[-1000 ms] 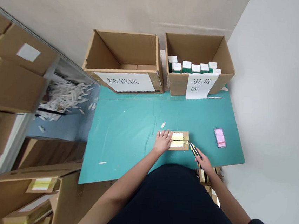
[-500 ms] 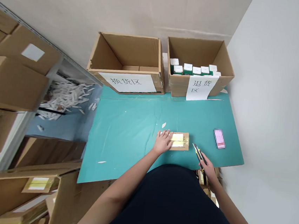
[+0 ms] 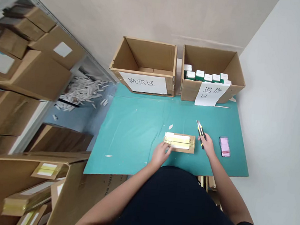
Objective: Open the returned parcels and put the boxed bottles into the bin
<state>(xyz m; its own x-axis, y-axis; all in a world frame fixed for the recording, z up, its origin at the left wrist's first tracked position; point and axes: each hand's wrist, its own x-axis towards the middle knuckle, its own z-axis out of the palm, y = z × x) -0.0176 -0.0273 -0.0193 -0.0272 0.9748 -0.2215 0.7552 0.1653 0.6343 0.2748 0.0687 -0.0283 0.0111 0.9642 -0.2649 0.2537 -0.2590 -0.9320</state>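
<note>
Brown box [image 3: 180, 143] touches our left grip [image 3: 160, 154], whether held we cannot tell; our right grip [image 3: 207, 145], near a phone [image 3: 224, 146], clasps a cutter [image 3: 200, 132].

The small carton [image 3: 186, 151] is matt brown cardboard with a white paper label [image 3: 176, 137] under glossy, yellowish clear tape [image 3: 192, 143], while the cutter [image 3: 202, 136] looks like black and yellow plastic with a shiny metal blade [image 3: 198, 123]. The surface [image 3: 135, 125] has a smooth, dull green covering, slightly creased and marked by pale scuffs. Two large boxes [image 3: 155, 54] [image 3: 208, 58] are plain matt cardboard bearing white paper signs [image 3: 147, 84] [image 3: 210, 93], the dark garment [image 3: 175, 203] is matt cloth, and the pale right-hand wall [image 3: 286, 104] looks smooth.
</note>
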